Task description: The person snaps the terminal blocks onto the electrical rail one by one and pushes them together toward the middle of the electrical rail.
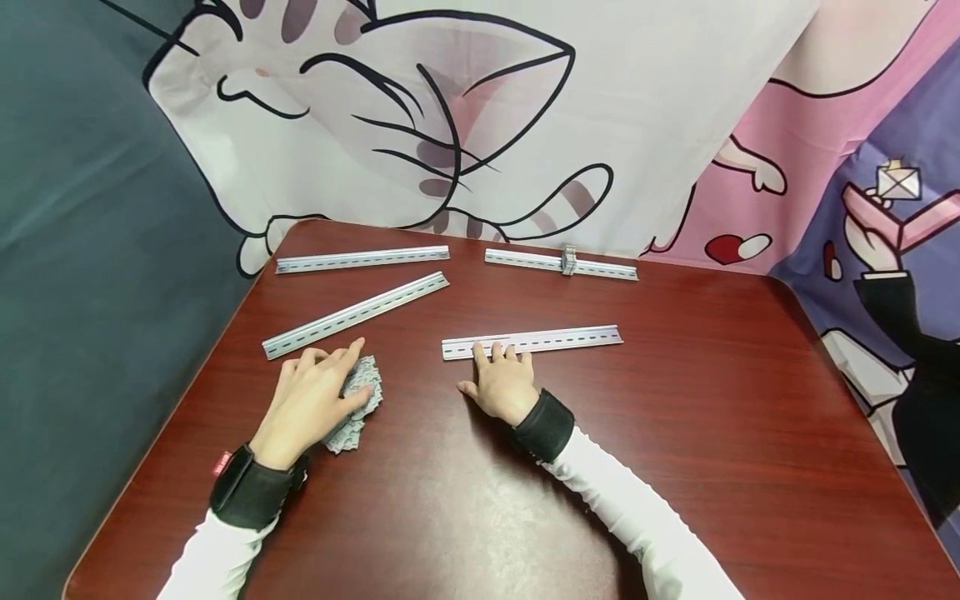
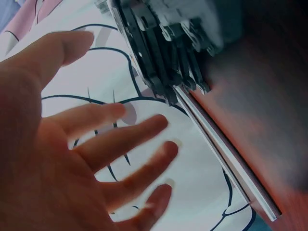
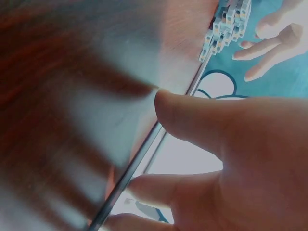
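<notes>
Over a pile of grey terminal blocks (image 1: 354, 429) on the left of the table is my left hand (image 1: 306, 400), fingers spread and thumb overlapping the pile in the head view. The left wrist view shows nothing between these fingers, with the blocks (image 2: 173, 43) beyond them. My right hand (image 1: 504, 385) lays its fingertips on the left part of a slotted metal DIN rail (image 1: 570, 338). Its thumb (image 3: 187, 113) points left, off the rail, near the tabletop. In the right wrist view the fingers meet the edge of the rail (image 3: 126, 179).
Two more DIN rails, a slanted one (image 1: 356, 315) and a straight one (image 1: 363, 259), lie at the back left. At the back right another rail (image 1: 517, 259) carries an upright grey piece (image 1: 568, 260). A printed cloth (image 1: 645, 108) hangs behind the brown table (image 1: 720, 433).
</notes>
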`<action>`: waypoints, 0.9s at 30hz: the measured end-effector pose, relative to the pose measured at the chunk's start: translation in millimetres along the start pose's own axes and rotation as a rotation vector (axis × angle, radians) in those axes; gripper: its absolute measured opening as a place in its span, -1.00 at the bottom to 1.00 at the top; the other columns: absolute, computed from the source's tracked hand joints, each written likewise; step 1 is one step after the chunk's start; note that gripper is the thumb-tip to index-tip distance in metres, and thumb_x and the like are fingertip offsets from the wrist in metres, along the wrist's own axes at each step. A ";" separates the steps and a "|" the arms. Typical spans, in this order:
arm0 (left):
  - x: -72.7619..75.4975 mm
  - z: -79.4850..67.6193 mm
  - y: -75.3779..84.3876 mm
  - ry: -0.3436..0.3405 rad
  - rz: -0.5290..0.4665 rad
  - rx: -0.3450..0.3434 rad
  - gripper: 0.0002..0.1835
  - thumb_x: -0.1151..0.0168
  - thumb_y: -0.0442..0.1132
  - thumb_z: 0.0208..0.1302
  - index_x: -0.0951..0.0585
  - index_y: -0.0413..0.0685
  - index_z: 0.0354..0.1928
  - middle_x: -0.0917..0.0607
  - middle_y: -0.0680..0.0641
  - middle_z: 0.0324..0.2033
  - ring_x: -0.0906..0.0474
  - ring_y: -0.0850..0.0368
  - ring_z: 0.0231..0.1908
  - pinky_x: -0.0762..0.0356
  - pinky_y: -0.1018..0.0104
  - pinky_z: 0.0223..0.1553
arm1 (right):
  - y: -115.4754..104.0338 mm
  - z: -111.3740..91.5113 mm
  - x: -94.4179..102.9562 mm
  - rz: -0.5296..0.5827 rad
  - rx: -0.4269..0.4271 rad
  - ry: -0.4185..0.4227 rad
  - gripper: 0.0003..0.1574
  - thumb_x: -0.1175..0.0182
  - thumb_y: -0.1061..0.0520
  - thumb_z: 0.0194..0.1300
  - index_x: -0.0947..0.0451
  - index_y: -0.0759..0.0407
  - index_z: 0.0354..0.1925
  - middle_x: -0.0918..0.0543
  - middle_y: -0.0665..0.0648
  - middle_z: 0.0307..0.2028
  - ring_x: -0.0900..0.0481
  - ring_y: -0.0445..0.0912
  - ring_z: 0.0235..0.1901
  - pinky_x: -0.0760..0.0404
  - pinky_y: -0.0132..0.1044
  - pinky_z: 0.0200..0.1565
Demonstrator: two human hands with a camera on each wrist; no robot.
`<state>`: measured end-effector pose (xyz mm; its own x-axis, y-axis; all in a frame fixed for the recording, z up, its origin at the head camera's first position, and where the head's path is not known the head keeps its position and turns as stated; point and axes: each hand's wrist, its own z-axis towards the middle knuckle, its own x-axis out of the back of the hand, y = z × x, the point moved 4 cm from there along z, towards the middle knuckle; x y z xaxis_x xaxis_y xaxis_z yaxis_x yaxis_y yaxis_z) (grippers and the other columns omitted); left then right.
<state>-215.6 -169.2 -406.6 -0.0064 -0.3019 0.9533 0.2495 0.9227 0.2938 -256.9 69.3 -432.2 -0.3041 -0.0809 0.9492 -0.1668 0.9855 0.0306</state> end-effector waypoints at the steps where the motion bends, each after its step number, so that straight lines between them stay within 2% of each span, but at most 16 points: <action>1: -0.5 -0.3 0.0 -0.008 0.006 0.011 -0.25 -0.25 0.02 0.23 -0.31 -0.18 0.39 -0.55 -0.37 0.16 -0.35 -0.30 0.07 -0.23 -0.19 -0.04 | -1.2 -0.7 -0.2 -0.003 0.003 0.005 -0.07 -0.02 -0.40 0.30 -0.08 -0.09 0.48 -0.29 0.17 0.41 -0.24 0.12 0.40 -0.15 0.06 0.34; 5: -1.5 -3.1 1.3 -0.035 0.040 0.035 -0.24 -0.25 0.05 0.22 -0.33 -0.21 0.37 -0.52 -0.39 0.18 -0.35 -0.34 0.07 -0.23 -0.20 -0.06 | -4.9 -2.9 0.4 -0.002 0.007 0.014 -0.07 -0.03 -0.40 0.29 -0.10 -0.09 0.48 -0.31 0.18 0.40 -0.27 0.12 0.38 -0.17 0.06 0.32; 8: -3.4 -6.1 3.8 -0.031 0.064 0.024 -0.19 -0.32 0.08 0.15 -0.35 -0.21 0.35 -0.56 -0.37 0.14 -0.39 -0.31 0.03 -0.25 -0.18 -0.07 | -6.9 -2.4 1.9 0.002 0.012 0.008 -0.08 -0.03 -0.40 0.29 -0.12 -0.08 0.47 -0.33 0.18 0.39 -0.27 0.12 0.37 -0.17 0.07 0.33; 13: -6.5 -10.7 10.7 0.053 0.089 -0.039 -0.08 -0.50 0.07 -0.06 -0.38 -0.16 0.34 -0.70 -0.29 -0.06 -0.48 -0.20 -0.09 -0.27 -0.13 -0.09 | -7.6 -0.4 4.3 0.010 0.011 -0.014 -0.08 0.01 -0.42 0.31 -0.10 -0.10 0.48 -0.31 0.18 0.40 -0.23 0.12 0.40 -0.14 0.09 0.34; 18: -6.6 -10.6 15.1 0.148 0.131 -0.077 -0.16 -0.55 -0.07 -0.12 -0.46 -0.14 0.27 -0.75 -0.20 -0.17 -0.56 -0.14 -0.17 -0.29 -0.12 -0.05 | -3.1 0.9 3.6 0.043 0.020 -0.035 -0.09 0.03 -0.41 0.32 -0.07 -0.11 0.49 -0.27 0.18 0.42 -0.18 0.13 0.42 -0.10 0.12 0.35; 23: -4.8 -9.0 16.2 0.163 0.134 -0.095 -0.20 -0.54 -0.08 -0.10 -0.48 -0.15 0.24 -0.76 -0.19 -0.21 -0.60 -0.12 -0.21 -0.30 -0.11 -0.06 | 1.9 -0.5 4.8 0.070 0.065 -0.019 -0.12 0.02 -0.40 0.33 -0.11 -0.12 0.47 -0.30 0.19 0.40 -0.23 0.14 0.39 -0.10 0.18 0.32; 27: 1.9 -3.6 20.5 0.161 0.105 -0.110 -0.18 -0.53 -0.06 -0.07 -0.45 -0.16 0.28 -0.76 -0.18 -0.28 -0.59 -0.11 -0.22 -0.32 -0.10 -0.09 | 3.9 -4.4 12.3 0.094 0.114 0.045 -0.19 0.00 -0.37 0.34 -0.22 -0.08 0.42 -0.38 0.18 0.36 -0.34 0.11 0.33 -0.19 0.20 0.25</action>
<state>-207.0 -151.8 -399.0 0.1783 -0.2478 0.9523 0.3448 0.9222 0.1754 -257.1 72.8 -419.0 -0.2810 0.0199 0.9595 -0.2457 0.9650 -0.0920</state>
